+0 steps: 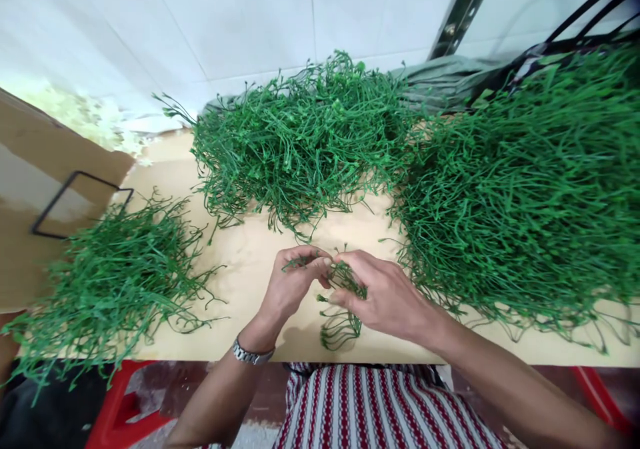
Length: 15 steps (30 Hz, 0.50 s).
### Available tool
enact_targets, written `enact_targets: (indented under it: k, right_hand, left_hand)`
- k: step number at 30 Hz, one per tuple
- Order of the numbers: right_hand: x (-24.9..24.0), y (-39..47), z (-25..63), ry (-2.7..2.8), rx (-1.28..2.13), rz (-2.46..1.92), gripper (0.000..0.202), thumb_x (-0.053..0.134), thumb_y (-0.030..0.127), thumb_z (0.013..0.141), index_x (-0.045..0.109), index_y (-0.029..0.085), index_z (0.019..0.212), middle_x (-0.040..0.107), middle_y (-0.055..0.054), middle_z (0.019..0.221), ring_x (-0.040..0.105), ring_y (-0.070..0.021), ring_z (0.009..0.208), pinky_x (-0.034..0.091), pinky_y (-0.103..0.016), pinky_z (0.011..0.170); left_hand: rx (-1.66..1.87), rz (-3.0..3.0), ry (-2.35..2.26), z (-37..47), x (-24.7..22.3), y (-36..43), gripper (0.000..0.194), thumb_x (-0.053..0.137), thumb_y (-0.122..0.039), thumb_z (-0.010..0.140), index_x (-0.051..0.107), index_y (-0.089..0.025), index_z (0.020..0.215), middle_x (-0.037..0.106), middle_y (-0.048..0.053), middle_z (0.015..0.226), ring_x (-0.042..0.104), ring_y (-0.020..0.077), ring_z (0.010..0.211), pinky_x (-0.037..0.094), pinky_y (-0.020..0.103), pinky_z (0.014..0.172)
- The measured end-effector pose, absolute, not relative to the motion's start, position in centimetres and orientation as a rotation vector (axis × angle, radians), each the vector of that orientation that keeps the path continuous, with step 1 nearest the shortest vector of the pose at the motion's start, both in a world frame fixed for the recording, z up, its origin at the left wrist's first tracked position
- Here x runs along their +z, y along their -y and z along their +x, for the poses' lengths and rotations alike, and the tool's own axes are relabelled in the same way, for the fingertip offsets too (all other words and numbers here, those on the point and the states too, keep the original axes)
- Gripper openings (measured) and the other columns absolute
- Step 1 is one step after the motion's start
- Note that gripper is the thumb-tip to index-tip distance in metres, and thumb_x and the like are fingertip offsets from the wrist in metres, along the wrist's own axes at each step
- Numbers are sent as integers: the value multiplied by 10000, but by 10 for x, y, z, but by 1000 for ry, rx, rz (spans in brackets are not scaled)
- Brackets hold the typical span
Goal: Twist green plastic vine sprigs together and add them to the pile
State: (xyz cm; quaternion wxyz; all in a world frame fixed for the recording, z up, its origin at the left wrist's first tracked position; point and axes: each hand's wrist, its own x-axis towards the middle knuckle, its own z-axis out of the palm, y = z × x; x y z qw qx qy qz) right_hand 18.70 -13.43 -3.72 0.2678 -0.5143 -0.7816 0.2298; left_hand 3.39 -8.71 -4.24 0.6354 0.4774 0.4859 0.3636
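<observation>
Over the front of the table, my left hand (290, 286) and my right hand (387, 296) meet, fingertips almost touching. A small bunch of thin green stems (343, 326) with knobbed ends hangs below my right hand, which is closed around its upper part. Thumb and fingers of my left hand pinch a few stems (299, 262) whose tips stick out to the left. Behind my hands lies a tangled heap of similar green stems (300, 142). Whether the stems are plastic or plant I cannot tell.
A larger stem pile (520, 196) covers the right side, and a smaller one (125, 269) overhangs the front left edge of the pale table (240, 302). At left stands a cardboard box (30, 169) near a black wire frame (47, 212). Pale yellow pieces (80, 112) lie behind it. Red stool (117, 409) below.
</observation>
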Motion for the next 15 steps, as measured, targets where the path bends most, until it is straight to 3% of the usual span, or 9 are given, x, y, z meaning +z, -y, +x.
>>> enact_targets:
  k: [2, 6, 10, 15]
  right_hand:
    - [-43, 135, 181, 2172, 502, -1465, 286, 531, 337, 824, 490, 169, 1051, 601, -64, 926, 576, -188, 790, 416, -273, 633]
    - [-57, 137, 178, 2230, 339, -1463, 110, 455, 231, 867, 530, 158, 900, 598, -47, 804, 570, -171, 741, 396, -262, 609]
    - [-61, 137, 180, 2226, 221, -1455, 121, 426, 177, 866, 529, 156, 806, 584, -41, 737, 547, -159, 689, 364, -261, 599]
    - [-53, 133, 183, 2173, 245, -1490, 135, 423, 160, 845, 510, 162, 741, 562, -25, 676, 504, -136, 606, 306, -249, 551]
  left_hand:
    - [883, 1065, -1139, 38, -42, 89, 65, 642, -128, 621, 640, -105, 561, 575, -9, 467, 521, 92, 432, 430, 204, 461]
    - [943, 1013, -1163, 42, -46, 93, 62, 632, -117, 615, 638, -112, 554, 571, -12, 455, 506, 90, 451, 416, 200, 477]
    - [986, 1122, -1193, 41, -50, 94, 80, 628, -152, 655, 638, -133, 578, 564, -18, 498, 482, 93, 476, 390, 219, 506]
    - [1227, 1257, -1208, 48, -57, 94, 84, 637, -106, 648, 625, -153, 580, 547, -10, 652, 499, 111, 686, 385, 215, 662]
